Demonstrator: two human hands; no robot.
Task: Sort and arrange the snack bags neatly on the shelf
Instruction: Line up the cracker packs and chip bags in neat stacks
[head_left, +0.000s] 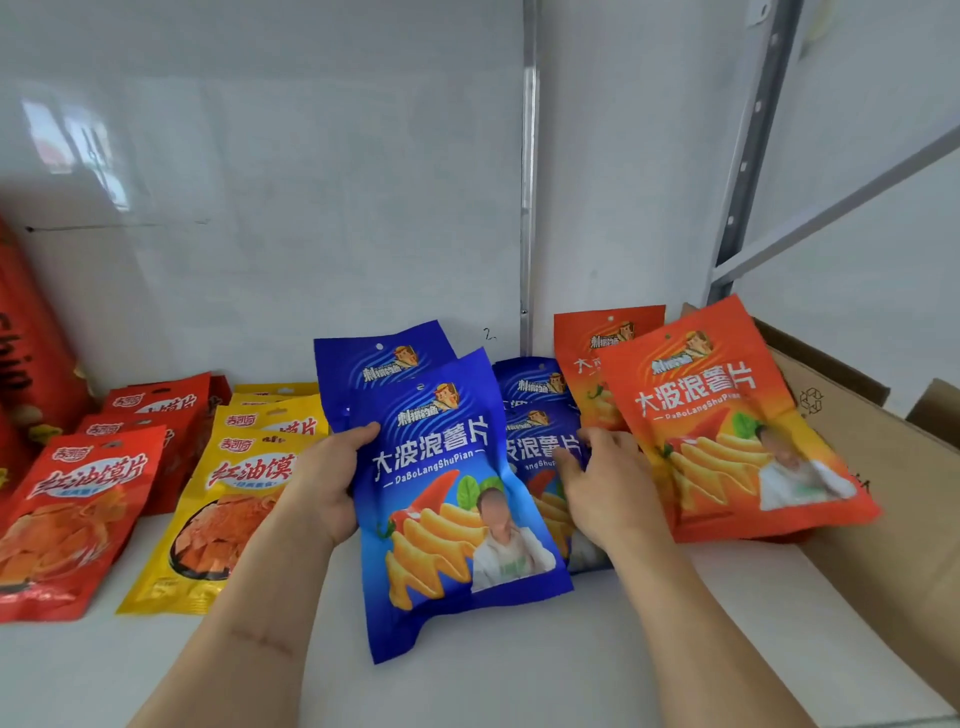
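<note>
Step in hand: blue row alignment. Left hand clamps front blue bag; right hand rests loose-fingered on second blue bag. Next: square both against orange bags.

Cut off by the left edge: a tall red package, its lettering unreadable. Mostly covered by the front blue bag: two more blue bags behind, lower halves unseen. Blurred beyond reading: the faces printed on the bags; hidden under the front orange bag, most of a second orange bag.

Four blue snack bags, two orange bags, three red bags, three yellow bags
</note>
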